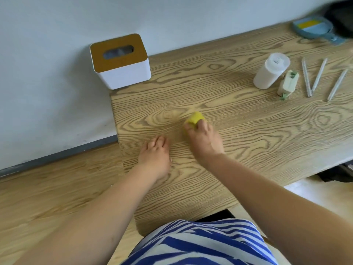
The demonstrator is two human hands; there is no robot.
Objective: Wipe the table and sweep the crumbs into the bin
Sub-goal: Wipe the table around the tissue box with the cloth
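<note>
Yellow sponge [194, 118] sits mid-tabletop [248, 134], pinched in the right hand [204, 139] grip. Left hand [155, 153] rests relaxed, holding nothing. Press evenly; stroke crumbs toward one edge.

Wood-grain table [248, 142], running from the near middle to the far right. At the far left corner, a white box with a brown slotted lid [120, 61]. Far right of middle: a white plastic bottle [270, 71], just beside it a small cream and green device [288, 84], then three pale sticks [318, 75]. In the far right corner, a blue dustpan [315, 28]. Near the middle, a yellow sponge [194, 117] under the right hand [204, 138]; left hand [155, 152] flat beside it. Scattered crumbs [295, 135].
</note>
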